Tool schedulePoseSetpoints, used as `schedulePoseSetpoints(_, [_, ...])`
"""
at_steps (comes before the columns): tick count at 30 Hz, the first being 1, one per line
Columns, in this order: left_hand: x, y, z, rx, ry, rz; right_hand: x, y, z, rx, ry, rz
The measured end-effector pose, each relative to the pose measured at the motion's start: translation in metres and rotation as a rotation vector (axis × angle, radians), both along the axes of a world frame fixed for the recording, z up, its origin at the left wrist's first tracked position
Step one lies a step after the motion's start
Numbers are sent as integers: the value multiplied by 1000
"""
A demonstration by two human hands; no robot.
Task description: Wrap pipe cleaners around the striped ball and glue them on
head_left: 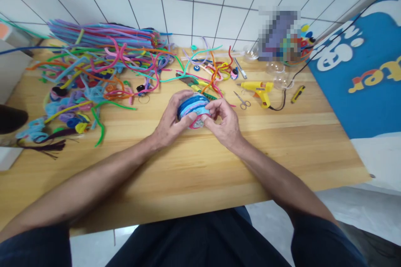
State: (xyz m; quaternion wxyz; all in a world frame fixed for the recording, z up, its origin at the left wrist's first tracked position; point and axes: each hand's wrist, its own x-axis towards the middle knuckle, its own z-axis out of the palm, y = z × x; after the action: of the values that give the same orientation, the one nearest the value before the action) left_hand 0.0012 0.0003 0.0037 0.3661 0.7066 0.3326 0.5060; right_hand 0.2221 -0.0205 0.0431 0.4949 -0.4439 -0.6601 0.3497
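A round ball wrapped in blue, light-blue and pink pipe cleaners [193,106] sits between both hands just above the wooden table [200,167]. My left hand [171,123] cups its left side with fingers curled over the top. Pinching at its right lower edge is my right hand [224,123], thumb and fingers pressed together on the pink and blue strands. Both forearms reach in from the bottom of the view.
A big heap of coloured pipe cleaners [100,62] covers the table's back left. Behind the hands lie more strands, pliers [188,81], small scissors [242,101], a yellow glue gun [260,89] with its cable, clear plastic half-spheres [277,73] and a yellow cutter [297,94]. A blue board [360,75] stands right.
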Motion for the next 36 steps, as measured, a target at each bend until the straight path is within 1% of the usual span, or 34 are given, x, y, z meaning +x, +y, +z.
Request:
schedulePoseSetpoints(2, [-1,0,-1,-15,8,-2,1,0,0,-12,6,8])
schedulePoseSetpoints(6, [1,1,0,-17,28,44,0,0,1,-26,3,4])
schedulePoseSetpoints(12, [7,-2,1,-38,-12,47,-2,0,0,-33,-27,-20])
schedulePoseSetpoints(17, [7,-6,2,-81,-29,32,0,1,1,-16,-10,-12])
schedulePoseSetpoints(22, [9,-6,1,-47,-6,51,1,2,-1,14,25,6])
schedulePoseSetpoints(25, [10,-5,-1,-36,-29,61,3,2,2,-27,23,2])
schedulePoseSetpoints(27, [9,-3,-2,-59,-42,92,5,3,6,-52,27,-13])
schedulePoseSetpoints(30, [6,-2,-4,-107,-50,126,15,10,15,-37,50,-74])
schedulePoseSetpoints(32, [5,0,-4,-125,-54,120,30,19,22,10,60,-158])
schedulePoseSetpoints(34, [4,1,-5,-132,-65,105,54,30,28,76,52,-285])
schedulePoseSetpoints(36, [3,1,-7,-130,-78,84,86,41,31,167,25,-455])
